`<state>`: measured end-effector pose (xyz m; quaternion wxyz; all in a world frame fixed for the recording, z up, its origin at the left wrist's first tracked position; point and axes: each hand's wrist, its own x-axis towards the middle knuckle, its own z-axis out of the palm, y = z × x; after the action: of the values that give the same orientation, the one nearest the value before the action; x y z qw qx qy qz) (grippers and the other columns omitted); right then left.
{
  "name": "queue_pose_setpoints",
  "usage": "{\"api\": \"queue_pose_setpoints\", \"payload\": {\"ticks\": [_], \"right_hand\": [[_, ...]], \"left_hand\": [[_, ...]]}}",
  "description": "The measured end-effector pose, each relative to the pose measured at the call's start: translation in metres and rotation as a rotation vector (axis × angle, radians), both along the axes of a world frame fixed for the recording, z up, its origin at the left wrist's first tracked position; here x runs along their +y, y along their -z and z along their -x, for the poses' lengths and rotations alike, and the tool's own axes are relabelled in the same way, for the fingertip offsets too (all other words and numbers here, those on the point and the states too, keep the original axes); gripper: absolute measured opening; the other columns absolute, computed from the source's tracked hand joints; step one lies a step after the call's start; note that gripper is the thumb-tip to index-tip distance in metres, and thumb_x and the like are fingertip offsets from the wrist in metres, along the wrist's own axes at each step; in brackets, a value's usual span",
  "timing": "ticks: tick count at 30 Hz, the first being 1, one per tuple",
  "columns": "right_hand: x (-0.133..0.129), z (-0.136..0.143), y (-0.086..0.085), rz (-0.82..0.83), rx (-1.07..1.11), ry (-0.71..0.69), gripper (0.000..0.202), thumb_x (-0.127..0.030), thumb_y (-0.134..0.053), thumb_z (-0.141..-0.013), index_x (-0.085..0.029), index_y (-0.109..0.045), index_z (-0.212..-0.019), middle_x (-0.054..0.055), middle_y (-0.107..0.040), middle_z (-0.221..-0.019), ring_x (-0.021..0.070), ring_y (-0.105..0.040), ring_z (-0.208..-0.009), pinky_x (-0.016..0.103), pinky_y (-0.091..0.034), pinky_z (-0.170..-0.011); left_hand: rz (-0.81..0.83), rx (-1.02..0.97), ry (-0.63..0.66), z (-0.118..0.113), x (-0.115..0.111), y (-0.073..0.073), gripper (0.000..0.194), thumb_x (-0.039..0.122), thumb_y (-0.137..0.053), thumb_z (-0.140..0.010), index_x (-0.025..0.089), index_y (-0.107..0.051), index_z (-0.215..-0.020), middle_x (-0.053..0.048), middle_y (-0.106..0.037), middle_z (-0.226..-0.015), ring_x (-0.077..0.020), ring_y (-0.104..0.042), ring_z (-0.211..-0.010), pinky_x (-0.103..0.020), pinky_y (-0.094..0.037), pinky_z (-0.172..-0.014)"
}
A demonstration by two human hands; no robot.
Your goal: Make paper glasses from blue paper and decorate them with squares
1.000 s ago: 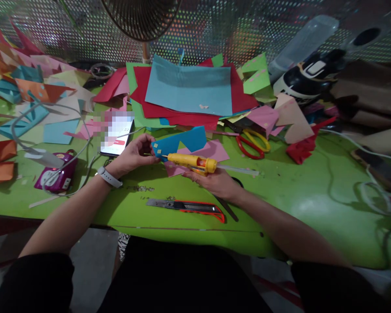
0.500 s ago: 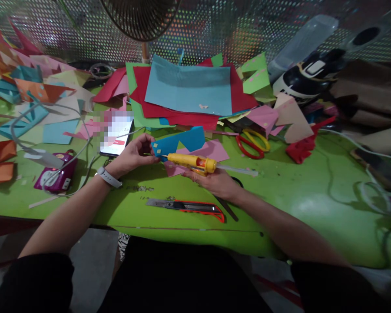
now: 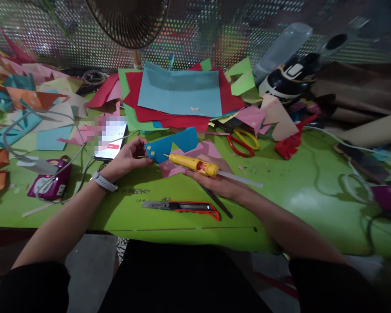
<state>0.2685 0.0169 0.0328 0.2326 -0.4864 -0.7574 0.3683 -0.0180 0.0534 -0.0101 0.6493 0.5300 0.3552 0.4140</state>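
Blue cardstock piece [image 3: 173,137]: its left end sits between the thumb and fingertips of your left hand, and the rest reaches rightward past them, tilted a little upward, with a notch in its lower edge.
Left hand [image 3: 126,157]: your thumb lies along the lower side and your fingers curl at the upper side, pinched together on that end of the card.
Yellow squares [image 3: 153,153]: two small ones show on the blue face, just beside your left fingertips.
Hot-glue gun [image 3: 190,162]: it points left, its metal nozzle over the blue face in this view, to the right of the squares; you cannot tell from here whether the tip touches.
Right hand [image 3: 219,179]: your fingers are wrapped around the gun from below and behind; whether the trigger is pressed cannot be told.
Glue stick [image 3: 243,178]: translucent, jutting from the gun's rear above your right wrist.
Pink paper [image 3: 204,151]: lying behind and below the blue card, partly covered by the gun.
Box cutter [image 3: 182,206]: flat on the green table [image 3: 280,184], nearer you than both hands.
Scissors [image 3: 246,153]: red and yellow handles, beyond your right hand.
Smartphone [image 3: 110,150]: screen lit, just beyond your left wrist.
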Motion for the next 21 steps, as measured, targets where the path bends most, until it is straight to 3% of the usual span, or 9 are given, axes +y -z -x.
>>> {"api": "queue_pose_setpoints", "payload": {"ticks": [5, 11, 16, 18, 21], "right_hand": [[0.009, -0.046, 0.001, -0.206, -0.096, -0.002, 0.029, -0.054, -0.067, -0.085, -0.026, -0.061, -0.086, 0.002, -0.064, -0.08, 0.0195, -0.058, -0.069, 0.034, -0.045, -0.064], [0.034, -0.129, 0.024, -0.401, -0.246, 0.065, 0.03, -0.05, -0.07, -0.081, -0.024, -0.061, -0.09, 0.009, -0.066, -0.093, 0.0244, -0.062, -0.082, 0.04, -0.051, -0.076], [0.064, -0.181, 0.044, -0.416, -0.368, 0.123, 0.037, -0.045, -0.079, -0.075, -0.019, -0.065, -0.098, 0.017, -0.066, -0.108, 0.0281, -0.063, -0.099, 0.042, -0.052, -0.085], [0.069, -0.191, 0.044, -0.406, -0.372, 0.087, 0.039, -0.046, -0.079, -0.075, -0.019, -0.066, -0.1, 0.017, -0.066, -0.109, 0.0286, -0.064, -0.1, 0.042, -0.053, -0.085], [0.058, -0.19, 0.028, -0.45, -0.382, 0.019, 0.036, -0.051, -0.074, -0.082, -0.021, -0.069, -0.102, 0.016, -0.066, -0.111, 0.0305, -0.063, -0.105, 0.043, -0.052, -0.087]], "left_hand": [[-0.01, 0.04, -0.054, 0.002, 0.003, 0.0, 0.047, 0.012, -0.089, -0.066, 0.02, -0.055, -0.097, 0.003, -0.066, -0.083, -0.0106, -0.065, -0.076, -0.022, -0.056, -0.071], [-0.026, 0.033, -0.085, 0.002, 0.007, 0.001, 0.045, 0.012, -0.091, -0.064, 0.02, -0.059, -0.095, 0.002, -0.068, -0.082, -0.0118, -0.067, -0.074, -0.022, -0.057, -0.069], [0.001, 0.001, -0.106, 0.001, 0.008, 0.001, 0.05, 0.011, -0.092, -0.059, 0.02, -0.058, -0.095, 0.002, -0.069, -0.083, -0.0122, -0.068, -0.074, -0.021, -0.058, -0.069], [0.007, -0.012, -0.123, 0.0, 0.008, 0.001, 0.052, 0.009, -0.093, -0.058, 0.02, -0.058, -0.095, 0.003, -0.069, -0.084, -0.012, -0.068, -0.075, -0.021, -0.058, -0.069], [0.004, -0.022, -0.134, 0.001, 0.009, 0.002, 0.053, 0.009, -0.092, -0.059, 0.02, -0.058, -0.097, 0.003, -0.068, -0.085, -0.0118, -0.068, -0.075, -0.021, -0.058, -0.068]]}}
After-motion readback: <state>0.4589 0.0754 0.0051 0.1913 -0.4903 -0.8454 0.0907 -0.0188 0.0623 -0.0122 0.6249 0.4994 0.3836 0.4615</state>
